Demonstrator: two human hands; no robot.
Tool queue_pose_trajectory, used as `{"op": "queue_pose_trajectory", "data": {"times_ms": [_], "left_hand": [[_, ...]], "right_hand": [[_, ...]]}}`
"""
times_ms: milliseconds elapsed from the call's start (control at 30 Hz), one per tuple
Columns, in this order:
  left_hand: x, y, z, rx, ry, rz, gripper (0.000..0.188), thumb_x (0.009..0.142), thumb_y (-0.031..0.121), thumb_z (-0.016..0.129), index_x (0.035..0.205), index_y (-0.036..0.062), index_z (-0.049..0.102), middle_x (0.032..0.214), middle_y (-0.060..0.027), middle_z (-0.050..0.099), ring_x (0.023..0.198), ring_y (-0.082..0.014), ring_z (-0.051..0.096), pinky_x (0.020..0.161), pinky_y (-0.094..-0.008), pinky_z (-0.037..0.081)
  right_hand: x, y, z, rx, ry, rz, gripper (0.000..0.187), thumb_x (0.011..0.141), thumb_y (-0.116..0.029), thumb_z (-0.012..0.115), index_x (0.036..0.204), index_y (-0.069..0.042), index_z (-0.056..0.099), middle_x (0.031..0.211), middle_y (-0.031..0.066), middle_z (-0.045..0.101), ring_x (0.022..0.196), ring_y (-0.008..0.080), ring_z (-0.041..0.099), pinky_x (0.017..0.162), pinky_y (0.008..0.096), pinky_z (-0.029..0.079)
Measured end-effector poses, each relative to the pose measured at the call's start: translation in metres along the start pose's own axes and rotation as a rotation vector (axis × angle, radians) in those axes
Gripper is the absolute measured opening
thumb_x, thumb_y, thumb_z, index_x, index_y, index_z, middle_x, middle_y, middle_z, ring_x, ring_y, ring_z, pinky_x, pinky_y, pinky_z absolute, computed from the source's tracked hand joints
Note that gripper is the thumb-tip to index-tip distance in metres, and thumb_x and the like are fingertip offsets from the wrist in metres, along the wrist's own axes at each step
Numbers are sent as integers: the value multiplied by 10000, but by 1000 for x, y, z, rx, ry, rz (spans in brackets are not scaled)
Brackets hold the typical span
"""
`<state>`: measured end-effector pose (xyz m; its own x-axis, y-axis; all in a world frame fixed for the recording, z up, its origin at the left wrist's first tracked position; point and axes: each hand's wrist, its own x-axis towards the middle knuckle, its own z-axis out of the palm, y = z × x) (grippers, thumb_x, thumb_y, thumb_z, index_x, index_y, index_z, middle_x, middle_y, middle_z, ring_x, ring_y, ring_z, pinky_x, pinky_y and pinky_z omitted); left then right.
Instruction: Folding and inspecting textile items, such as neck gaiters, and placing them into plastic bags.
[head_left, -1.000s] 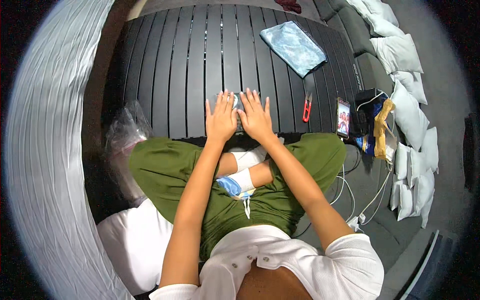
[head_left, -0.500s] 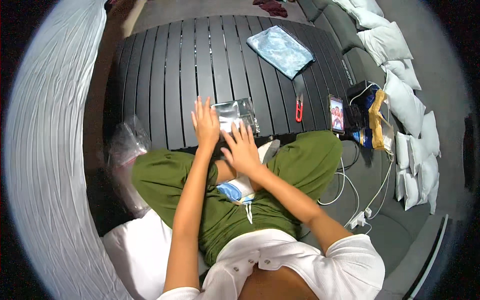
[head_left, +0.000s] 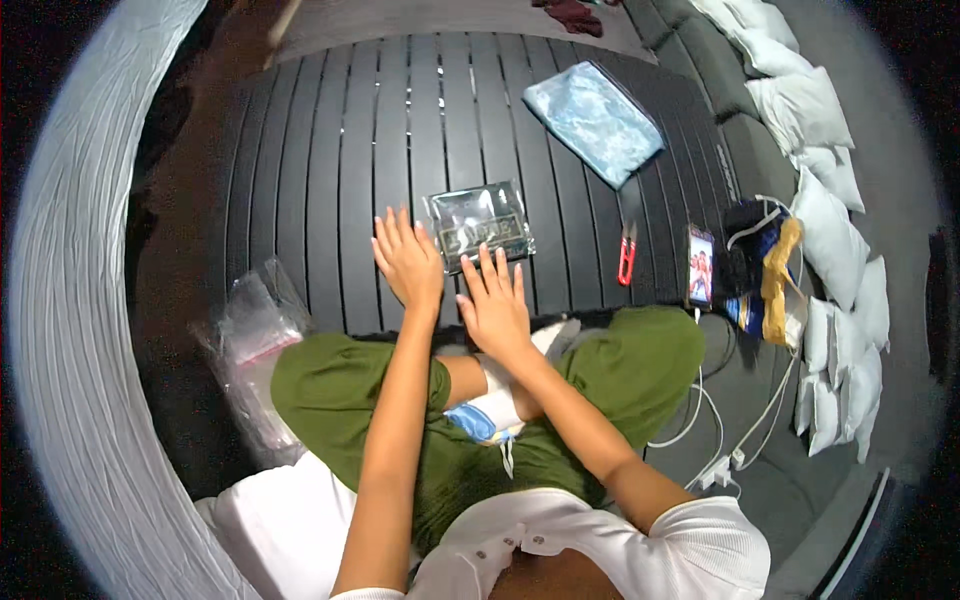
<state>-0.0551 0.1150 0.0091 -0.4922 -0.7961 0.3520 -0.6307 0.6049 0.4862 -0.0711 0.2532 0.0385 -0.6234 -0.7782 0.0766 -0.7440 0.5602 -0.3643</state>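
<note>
A dark, flat, square item in a shiny clear plastic sleeve [head_left: 478,215] lies on the black slatted table [head_left: 330,190] in front of me. My left hand [head_left: 410,263] rests flat on the table just left of the sleeve, fingers stretched forward, holding nothing. My right hand [head_left: 498,308] lies with spread fingers at the near edge of the sleeve, the fingertips touching or just over that edge. Pale printing shows across the middle of the dark item. Neither hand is closed round anything.
Red-handled thread snips [head_left: 627,258] lie right of the sleeve, with a phone [head_left: 700,266] beyond them. A blue marbled pouch [head_left: 597,122] is at the far right of the table. Clear plastic bags [head_left: 262,335] sit by my left knee. White cables [head_left: 712,425] trail at right, near several small white pillows [head_left: 797,108].
The view has shifted, so most things sit lower and farther right. My right hand has drawn back toward the sleeve's near edge, uncovering more of it. Both hands stay open.
</note>
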Motion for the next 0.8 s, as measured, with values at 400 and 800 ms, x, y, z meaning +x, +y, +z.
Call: {"op": "queue_pose_trajectory", "data": {"times_ms": [400, 800], "left_hand": [[43, 8, 16, 155, -195, 29, 467, 864, 236, 404, 1277, 22, 365, 1373, -148, 276, 1296, -305, 183, 1046, -462, 121], [156, 8, 76, 119, -103, 157, 488, 866, 253, 382, 1275, -12, 347, 1337, -161, 333, 1273, -263, 257, 1048, -403, 172]], "right_hand": [[163, 23, 20, 9, 65, -114, 496, 825, -194, 473, 1301, -118, 356, 1381, 136, 260, 1280, 316, 220, 1026, 483, 182], [428, 42, 50, -96, 399, -338, 531, 835, -277, 471, 1318, -119, 318, 1387, 159, 232, 1270, 362, 210, 1028, 479, 177]]}}
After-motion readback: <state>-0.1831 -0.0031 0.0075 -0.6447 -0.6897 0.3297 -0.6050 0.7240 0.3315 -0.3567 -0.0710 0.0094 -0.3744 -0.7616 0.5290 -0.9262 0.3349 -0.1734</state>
